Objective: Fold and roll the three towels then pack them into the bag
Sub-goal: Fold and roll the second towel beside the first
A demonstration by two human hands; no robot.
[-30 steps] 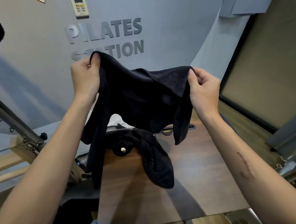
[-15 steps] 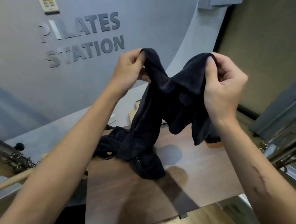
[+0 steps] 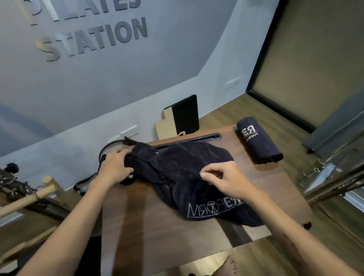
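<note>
Head-worn view — downward, near table

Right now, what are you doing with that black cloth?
A person is laying a dark towel on the table to fold it. The left hand grips its far edge and the right hand pinches the middle. One rolled towel already lies at the table's far right.

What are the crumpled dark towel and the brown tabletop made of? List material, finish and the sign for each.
Crumpled dark navy towel: looks like soft pile fabric, perhaps microfibre or terry; matte, with limp folds and a pale logo, printed or stitched.
Brown tabletop: wood-look surface, probably laminate or veneer rather than solid wood; smooth with a low sheen, showing straight grain streaks and faint reflections.
</note>
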